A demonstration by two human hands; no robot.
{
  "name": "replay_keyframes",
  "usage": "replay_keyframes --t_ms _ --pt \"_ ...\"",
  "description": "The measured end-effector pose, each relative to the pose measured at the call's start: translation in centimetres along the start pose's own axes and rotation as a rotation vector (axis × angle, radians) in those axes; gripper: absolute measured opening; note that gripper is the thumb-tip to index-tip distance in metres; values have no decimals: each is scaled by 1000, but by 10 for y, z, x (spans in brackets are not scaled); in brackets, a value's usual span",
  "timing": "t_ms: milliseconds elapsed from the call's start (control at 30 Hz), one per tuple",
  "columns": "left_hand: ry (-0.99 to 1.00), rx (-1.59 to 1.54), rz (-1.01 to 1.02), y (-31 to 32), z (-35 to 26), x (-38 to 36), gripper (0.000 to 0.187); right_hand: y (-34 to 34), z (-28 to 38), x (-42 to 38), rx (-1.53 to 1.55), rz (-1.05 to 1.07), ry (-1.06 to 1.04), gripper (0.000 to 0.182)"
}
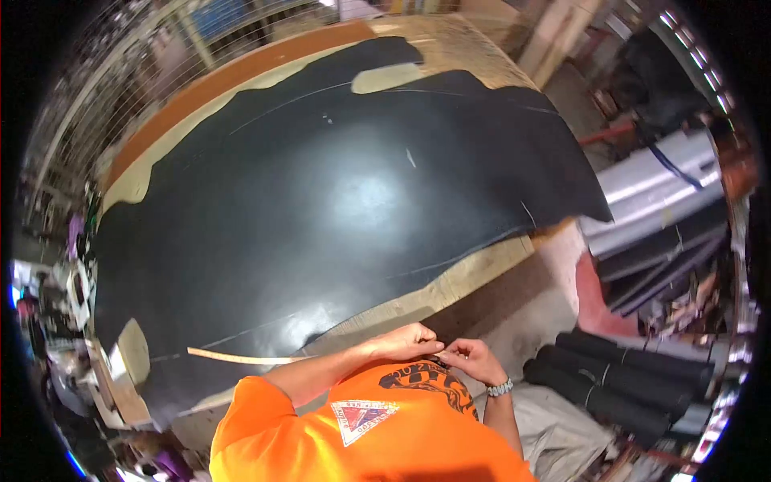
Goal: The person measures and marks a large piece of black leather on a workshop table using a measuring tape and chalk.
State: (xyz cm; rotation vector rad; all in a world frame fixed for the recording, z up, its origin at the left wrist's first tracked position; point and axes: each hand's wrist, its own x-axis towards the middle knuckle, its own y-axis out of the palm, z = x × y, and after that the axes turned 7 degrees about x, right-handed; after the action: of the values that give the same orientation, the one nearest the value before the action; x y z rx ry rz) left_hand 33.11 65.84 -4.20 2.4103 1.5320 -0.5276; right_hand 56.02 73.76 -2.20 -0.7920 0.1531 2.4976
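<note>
A large sheet of black, leather-like material (241, 193) with faint pale lines covers most of the table. My left hand (405, 342) is at the front of my orange shirt, its fingers pinched together. Close beside it on the right, almost touching, is my right hand (475, 360), also pinched, with a watch (499, 389) on the wrist. Whatever is between the fingers is too small to make out. A narrow yellowish strip (233, 356) lies across the sheet's near left edge and passes out of sight behind my left forearm.
Dark rolls (618, 369) lie at the lower right beside grey-beige cloth (546, 426). Silvery wrapped rolls (658, 181) are at the right. A wooden table surface (474, 48) shows beyond the sheet, and wire mesh (144, 60) stands at the upper left.
</note>
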Motion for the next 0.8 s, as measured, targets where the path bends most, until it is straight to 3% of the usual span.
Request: replay_keyframes --t_ms 233,367,500,800 --pt "-15 -16 -131 -5 -21 49 40 -88 12 42 -92 191 35 20" --pt "-11 -31 -282 13 -34 104 35 -141 27 67 -211 321 -147 19" --pt "-40 -10 -432 34 -54 168 31 -210 25 85 -223 461 -156 23" --pt "-136 85 -596 70 -127 249 30 -367 22 98 -445 552 -42 29"
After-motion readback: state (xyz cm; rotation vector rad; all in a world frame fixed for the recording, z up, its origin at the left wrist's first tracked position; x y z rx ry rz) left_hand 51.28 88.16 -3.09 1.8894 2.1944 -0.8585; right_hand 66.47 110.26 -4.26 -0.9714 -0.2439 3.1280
